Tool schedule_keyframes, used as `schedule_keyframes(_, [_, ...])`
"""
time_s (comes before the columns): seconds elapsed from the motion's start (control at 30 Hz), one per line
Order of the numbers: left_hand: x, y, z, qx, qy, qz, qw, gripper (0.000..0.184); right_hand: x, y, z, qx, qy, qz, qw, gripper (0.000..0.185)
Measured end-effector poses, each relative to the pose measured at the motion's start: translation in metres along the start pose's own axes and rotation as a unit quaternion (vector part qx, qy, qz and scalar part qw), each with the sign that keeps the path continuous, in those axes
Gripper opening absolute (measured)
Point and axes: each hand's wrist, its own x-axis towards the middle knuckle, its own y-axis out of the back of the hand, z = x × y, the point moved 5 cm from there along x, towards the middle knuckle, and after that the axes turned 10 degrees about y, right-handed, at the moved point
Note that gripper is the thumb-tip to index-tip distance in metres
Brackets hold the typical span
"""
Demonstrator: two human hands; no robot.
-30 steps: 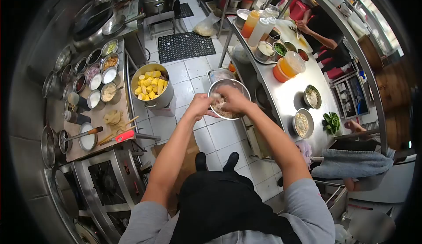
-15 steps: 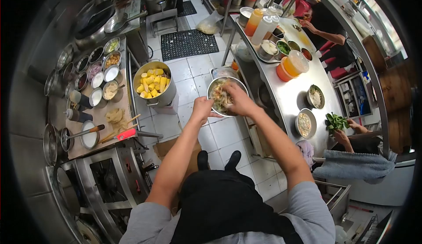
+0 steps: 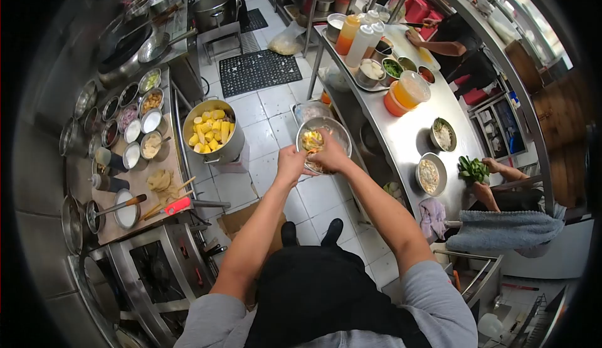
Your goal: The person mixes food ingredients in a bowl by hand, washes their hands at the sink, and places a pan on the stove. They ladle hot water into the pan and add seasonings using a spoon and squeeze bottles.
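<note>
A metal bowl is held in front of me above the tiled floor. My left hand grips its left rim, fingers reaching beneath it. My right hand is inside the bowl, its fingers closed around some of the mixed yellow, orange and pale food. The food's exact kind cannot be made out. To the left of the bowl stands a large pot of corn pieces.
At left, a counter carries many small ingredient bowls. At right, a steel table holds squeeze bottles, tubs and two food bowls. One person's hands hold green leaves; another person works at a cutting board. A black mat lies ahead.
My right hand has closed on food in the bowl, and yellow and orange pieces now show on top. At right, another person's hands have come to the green leaves.
</note>
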Motion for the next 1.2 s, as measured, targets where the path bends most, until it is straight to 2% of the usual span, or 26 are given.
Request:
schedule_keyframes(0.1, [0.002, 0.008, 0.003, -0.007, 0.037, -0.019, 0.999, 0.021, 0.005, 0.016, -0.006, 0.058, 0.030, 0.026, 0.998, 0.081])
schedule_keyframes(0.17, [0.009, 0.019, 0.012, -0.009, 0.034, -0.050, 0.998, 0.020, 0.000, 0.040, -0.023, 0.003, 0.103, -0.086, 0.991, 0.071])
schedule_keyframes(0.23, [0.001, 0.021, 0.028, 0.039, 0.056, -0.064, 0.996, 0.020, 0.002, 0.063, -0.028, 0.051, 0.120, -0.085, 0.988, 0.068])
schedule_keyframes(0.27, [-0.001, 0.016, 0.033, 0.064, 0.062, -0.076, 0.993, 0.021, 0.007, 0.062, -0.030, -0.005, 0.112, -0.075, 0.991, 0.064])
schedule_keyframes(0.37, [0.003, 0.007, 0.035, 0.105, 0.069, -0.115, 0.985, 0.021, 0.007, 0.022, -0.042, -0.122, 0.216, -0.163, 0.955, 0.056])
schedule_keyframes(0.4, [0.002, 0.008, 0.035, 0.115, 0.073, -0.122, 0.983, 0.021, 0.006, 0.011, -0.041, -0.158, 0.235, -0.213, 0.935, 0.050])
schedule_keyframes(0.43, [0.001, 0.010, 0.034, 0.126, 0.078, -0.130, 0.980, 0.021, 0.007, 0.009, -0.039, -0.185, 0.251, -0.221, 0.924, 0.049])
schedule_keyframes(0.5, [-0.006, 0.025, 0.034, 0.113, 0.057, -0.105, 0.986, 0.017, 0.004, 0.022, -0.037, -0.244, 0.267, -0.236, 0.902, 0.047])
schedule_keyframes(0.6, [-0.013, 0.021, 0.036, 0.101, 0.032, -0.075, 0.992, 0.020, -0.025, 0.041, -0.030, -0.251, 0.162, -0.135, 0.945, 0.079])
schedule_keyframes(0.63, [-0.012, 0.014, 0.031, 0.107, 0.026, -0.078, 0.991, 0.021, -0.029, 0.031, -0.032, -0.211, 0.102, -0.158, 0.959, 0.086])
schedule_keyframes(0.67, [-0.011, 0.008, 0.025, 0.113, 0.020, -0.080, 0.990, 0.023, -0.031, 0.023, -0.031, -0.146, 0.031, -0.142, 0.978, 0.082])
schedule_keyframes(0.77, [-0.004, 0.002, 0.006, 0.082, 0.022, -0.058, 0.995, 0.024, -0.015, 0.009, 0.003, -0.111, 0.029, -0.007, 0.993, 0.075])
schedule_keyframes(0.8, [-0.002, 0.001, 0.005, 0.073, 0.028, -0.048, 0.996, 0.023, -0.016, 0.016, -0.001, -0.114, 0.108, 0.080, 0.984, 0.074])
schedule_keyframes(0.83, [-0.002, 0.006, 0.003, 0.060, 0.037, -0.030, 0.997, 0.023, -0.015, 0.016, 0.003, -0.114, 0.139, 0.091, 0.980, 0.075])
schedule_keyframes(0.87, [0.001, 0.007, 0.004, 0.063, 0.039, -0.036, 0.997, 0.021, -0.020, 0.031, -0.022, -0.079, 0.164, 0.047, 0.982, 0.072])
schedule_keyframes(0.9, [0.003, 0.007, 0.005, 0.069, 0.045, -0.043, 0.996, 0.020, -0.023, 0.041, -0.029, -0.088, 0.204, -0.050, 0.974, 0.069])
schedule_keyframes(0.93, [-0.006, 0.003, 0.012, 0.063, 0.059, -0.060, 0.995, 0.019, -0.022, 0.060, -0.039, 0.023, 0.099, -0.153, 0.983, 0.070])
schedule_keyframes(0.97, [-0.014, -0.008, 0.025, 0.057, 0.066, -0.083, 0.993, 0.018, -0.021, 0.070, -0.036, -0.038, 0.165, -0.093, 0.981, 0.072])
schedule_keyframes(1.03, [-0.009, -0.019, 0.026, 0.062, 0.083, -0.103, 0.989, 0.017, -0.019, 0.053, -0.034, -0.115, 0.253, -0.087, 0.957, 0.072])
schedule_keyframes(1.13, [-0.011, -0.026, 0.023, 0.091, 0.085, -0.110, 0.986, 0.017, -0.011, 0.038, -0.019, -0.251, 0.163, -0.152, 0.942, 0.065])
schedule_keyframes(1.2, [-0.013, -0.025, 0.025, 0.073, 0.073, -0.110, 0.989, 0.017, -0.019, 0.054, -0.010, -0.248, 0.182, -0.088, 0.948, 0.064])
